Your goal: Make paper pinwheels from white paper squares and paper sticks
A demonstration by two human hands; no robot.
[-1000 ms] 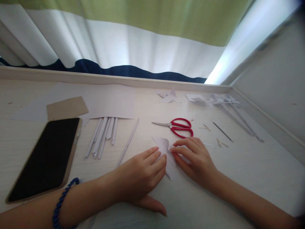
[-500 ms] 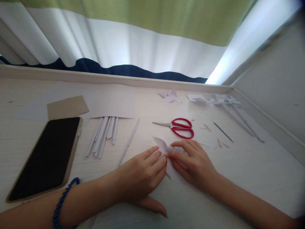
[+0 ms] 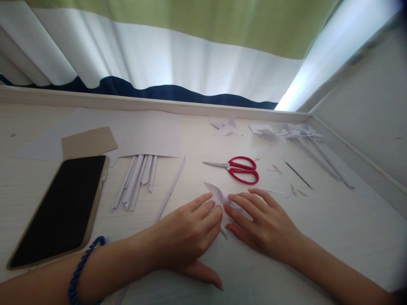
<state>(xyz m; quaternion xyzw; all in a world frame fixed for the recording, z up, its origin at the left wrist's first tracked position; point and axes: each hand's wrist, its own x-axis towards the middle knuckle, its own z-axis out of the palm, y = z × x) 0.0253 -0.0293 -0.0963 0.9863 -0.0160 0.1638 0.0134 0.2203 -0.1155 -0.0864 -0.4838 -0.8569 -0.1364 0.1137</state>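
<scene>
A white folded-paper pinwheel [image 3: 215,192] lies on the pale table between my hands, its centre mostly covered by fingers. My left hand [image 3: 190,233] has its bent fingertips closed on the pinwheel's left side, while its thumb sticks out below, apart from the paper. On the other side my right hand [image 3: 265,220] rests with parted fingertips against the right blades and near the centre. The thin tip of something, perhaps a stick, shows beneath the paper. Just beyond the hands lie red-handled scissors [image 3: 244,169], blades pointing left.
On the left lie a phone [image 3: 60,207], rolled paper sticks [image 3: 135,182], a brown card [image 3: 90,143] and white sheets [image 3: 152,133]. A thin paper stick [image 3: 171,188] is nearer. Another paper pinwheel [image 3: 227,126], pinwheels on sticks [image 3: 299,132] and a dark thin rod [image 3: 299,175] lie at the right.
My right hand has loosened from the pinwheel's centre; its fingers have spread and the thumb has moved nearer to me. My left hand stays almost where it was.
</scene>
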